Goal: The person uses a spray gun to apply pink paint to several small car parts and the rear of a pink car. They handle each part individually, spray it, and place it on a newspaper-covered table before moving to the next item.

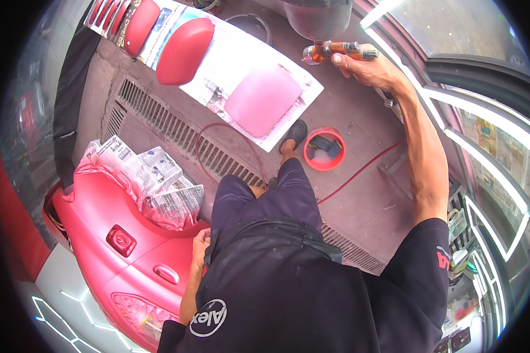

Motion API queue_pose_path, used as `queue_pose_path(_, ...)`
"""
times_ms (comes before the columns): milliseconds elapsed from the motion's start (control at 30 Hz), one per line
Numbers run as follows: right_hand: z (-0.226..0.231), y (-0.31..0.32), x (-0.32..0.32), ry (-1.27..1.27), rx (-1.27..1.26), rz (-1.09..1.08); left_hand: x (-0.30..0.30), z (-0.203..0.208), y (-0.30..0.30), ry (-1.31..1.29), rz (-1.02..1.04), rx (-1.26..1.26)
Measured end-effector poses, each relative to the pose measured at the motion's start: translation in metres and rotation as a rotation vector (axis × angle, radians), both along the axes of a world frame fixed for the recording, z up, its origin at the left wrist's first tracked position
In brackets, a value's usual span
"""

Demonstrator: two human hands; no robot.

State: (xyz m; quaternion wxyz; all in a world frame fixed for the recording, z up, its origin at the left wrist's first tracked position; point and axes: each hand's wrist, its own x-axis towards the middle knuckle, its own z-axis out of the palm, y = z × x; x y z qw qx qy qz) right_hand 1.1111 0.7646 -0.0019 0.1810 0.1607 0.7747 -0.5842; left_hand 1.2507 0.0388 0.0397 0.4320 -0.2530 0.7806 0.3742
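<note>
At one o'clock in the view, the right hand [368, 70] wraps its fingers [343, 63] round an amber spray gun [328, 50]. A pink panel [264, 100] lies at twelve. The left hand [199, 245], between seven and eight, is curled; whether it holds anything, I cannot tell.

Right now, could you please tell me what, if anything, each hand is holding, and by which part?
The right hand holds the spray gun toward its rear, behind the nozzle; whether the curled left hand holds anything cannot be told.
</note>
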Motion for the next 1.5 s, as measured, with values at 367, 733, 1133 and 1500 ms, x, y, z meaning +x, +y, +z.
queue_pose_path(367, 0.01, 0.036, 0.071, -0.225, -0.172, -0.055, -0.018, 0.003, -0.008, -0.064, -0.105, -0.058)
queue_pose_path(733, -0.02, 0.009, -0.028, 0.05, -0.124, 0.022, 0.0, 0.033, 0.014, 0.016, -0.078, -0.114)
queue_pose_path(1133, -0.011, 0.042, 0.075, -0.152, -0.215, -0.002, -0.026, 0.024, 0.013, -0.058, -0.11, -0.112)
queue_pose_path(1500, -0.035, 0.015, 0.07, 0.017, -0.13, -0.175, -0.052, 0.029, 0.021, -0.027, -0.221, -0.106)
